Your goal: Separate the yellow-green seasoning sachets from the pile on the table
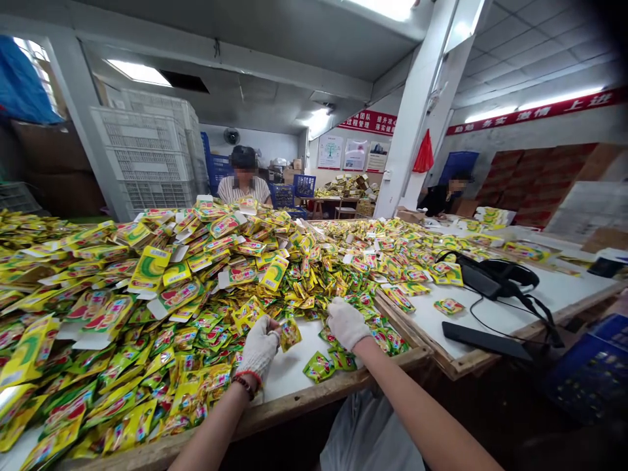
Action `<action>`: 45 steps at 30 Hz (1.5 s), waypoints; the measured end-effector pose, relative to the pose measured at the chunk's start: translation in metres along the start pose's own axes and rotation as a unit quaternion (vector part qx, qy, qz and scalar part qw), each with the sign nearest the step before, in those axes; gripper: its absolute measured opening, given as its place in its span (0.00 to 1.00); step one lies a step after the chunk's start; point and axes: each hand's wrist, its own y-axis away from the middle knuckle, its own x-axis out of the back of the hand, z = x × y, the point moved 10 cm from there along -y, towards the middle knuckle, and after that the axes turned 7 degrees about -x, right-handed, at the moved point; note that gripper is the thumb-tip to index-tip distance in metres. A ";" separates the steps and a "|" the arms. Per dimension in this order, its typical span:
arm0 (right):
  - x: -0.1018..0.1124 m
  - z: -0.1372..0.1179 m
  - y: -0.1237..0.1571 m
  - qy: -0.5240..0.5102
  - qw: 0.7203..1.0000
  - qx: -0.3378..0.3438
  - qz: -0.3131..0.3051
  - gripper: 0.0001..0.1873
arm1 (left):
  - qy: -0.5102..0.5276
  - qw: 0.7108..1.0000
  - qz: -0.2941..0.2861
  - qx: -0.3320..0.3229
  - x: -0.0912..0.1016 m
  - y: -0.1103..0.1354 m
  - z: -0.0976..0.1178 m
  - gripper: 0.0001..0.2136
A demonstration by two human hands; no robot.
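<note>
My left hand (pixel 260 345), in a white knit glove with a red-edged cuff, is closed with a small yellow sachet (pixel 290 335) pinched at its fingertips. Another yellow packet (pixel 248 315) lies right behind its knuckles; whether the hand touches it I cannot tell. My right hand (pixel 347 323), also gloved, is at the edge of the sachet pile with its fingers curled downward. What those fingers hold, if anything, is hidden. Green sachets (pixel 318 367) lie on the white tabletop (pixel 289 373) between my wrists, just left of my right forearm.
Printed cartons (pixel 150 268) and loose sachets (pixel 122 373) are heaped on the left. A wooden rail (pixel 402 320) divides the table. To its right lie a black headset (pixel 490 278) with a cable and a dark flat device (pixel 483 340). Two people sit beyond; white crates (pixel 147 154) stand behind.
</note>
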 end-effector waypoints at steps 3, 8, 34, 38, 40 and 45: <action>0.026 -0.004 0.011 -0.092 0.993 0.006 0.068 0.11 | 0.102 0.994 0.008 0.036 -0.001 0.011 -0.006 0.09; 0.024 -0.024 0.030 -0.317 0.946 0.027 0.059 0.10 | 0.255 0.965 -0.022 0.063 -0.017 0.019 0.000 0.15; -0.050 -0.037 0.050 -0.665 0.727 -0.144 -0.095 0.20 | -0.201 0.965 0.163 -0.054 0.045 -0.092 0.059 0.18; -0.057 -0.038 0.054 -0.699 0.695 -0.134 -0.103 0.18 | -0.291 0.946 0.130 -0.060 0.047 -0.107 0.063 0.13; -0.056 -0.036 0.051 -0.713 0.682 -0.135 -0.089 0.17 | -0.335 0.930 0.122 -0.090 0.045 -0.101 0.067 0.16; -0.053 -0.022 0.050 -0.724 0.665 -0.179 -0.038 0.17 | -0.413 0.892 0.070 -0.169 0.009 -0.092 0.084 0.28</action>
